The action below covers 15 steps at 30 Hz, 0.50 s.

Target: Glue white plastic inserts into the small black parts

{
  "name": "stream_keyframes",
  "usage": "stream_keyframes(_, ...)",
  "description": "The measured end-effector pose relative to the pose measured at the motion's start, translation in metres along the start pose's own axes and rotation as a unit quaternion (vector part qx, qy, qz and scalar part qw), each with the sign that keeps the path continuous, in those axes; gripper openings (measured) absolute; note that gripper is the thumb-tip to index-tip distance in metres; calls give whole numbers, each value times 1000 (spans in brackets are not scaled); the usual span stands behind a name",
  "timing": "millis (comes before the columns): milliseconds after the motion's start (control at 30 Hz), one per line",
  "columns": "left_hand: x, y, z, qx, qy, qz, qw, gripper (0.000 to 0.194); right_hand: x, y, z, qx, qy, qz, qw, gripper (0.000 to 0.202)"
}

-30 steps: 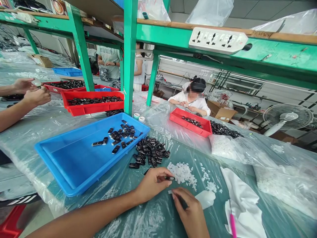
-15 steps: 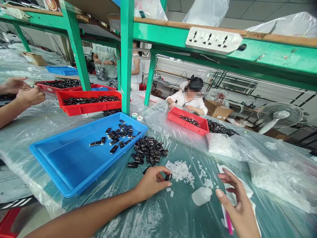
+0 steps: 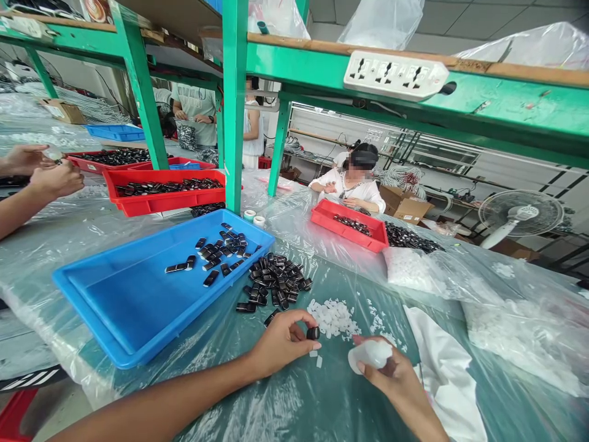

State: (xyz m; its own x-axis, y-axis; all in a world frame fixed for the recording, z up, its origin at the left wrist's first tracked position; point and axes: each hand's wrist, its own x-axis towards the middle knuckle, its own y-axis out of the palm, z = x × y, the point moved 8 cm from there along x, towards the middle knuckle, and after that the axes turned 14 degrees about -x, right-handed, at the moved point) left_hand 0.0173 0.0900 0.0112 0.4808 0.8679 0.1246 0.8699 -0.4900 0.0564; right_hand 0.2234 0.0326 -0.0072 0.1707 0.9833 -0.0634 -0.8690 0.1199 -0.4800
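Note:
My left hand (image 3: 288, 341) pinches a small black piece (image 3: 313, 333) between thumb and forefinger, over the plastic-covered table. To its right, my right hand (image 3: 391, 368) is wrapped round a translucent white bottle (image 3: 368, 355), which is tilted. Small white pieces (image 3: 334, 318) lie in a heap just beyond both hands. Behind my left hand is a pile of black pieces (image 3: 278, 276). A blue tray (image 3: 138, 301) at the left holds more black pieces at its right end. A white cloth (image 3: 444, 368) lies right of my right hand.
Green shelf posts (image 3: 234, 110) rise behind the blue tray. Red trays (image 3: 165, 199) of black pieces stand farther back. Bags of white pieces (image 3: 519, 344) lie at the right. Another person's hands (image 3: 53, 172) work at the left edge; a person (image 3: 352, 178) sits across the table.
My right hand has moved left, closed round the bottle and lifted it slightly. My left hand still holds the black piece in nearly the same place.

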Motion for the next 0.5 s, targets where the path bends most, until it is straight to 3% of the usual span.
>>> stream_keyframes(133, -1, 1, -2, 0, -5, -3, 1000, 25, -13, 16, 9, 178, 16, -47, 983, 41)
stream_keyframes(300, -2, 1, 0, 2, 8, -9, 1000, 23, -16, 38, 12, 339, 29, -23, 940, 42)
stream_keyframes(400, -1, 0, -2, 24, 26, -15, 999, 22, -15, 45, 14, 387, 35, -9, 922, 34)
stream_keyframes(500, -2, -1, -6, 55, 41, -22, 997, 19, -15, 46, 11, 378, 53, -13, 924, 33)
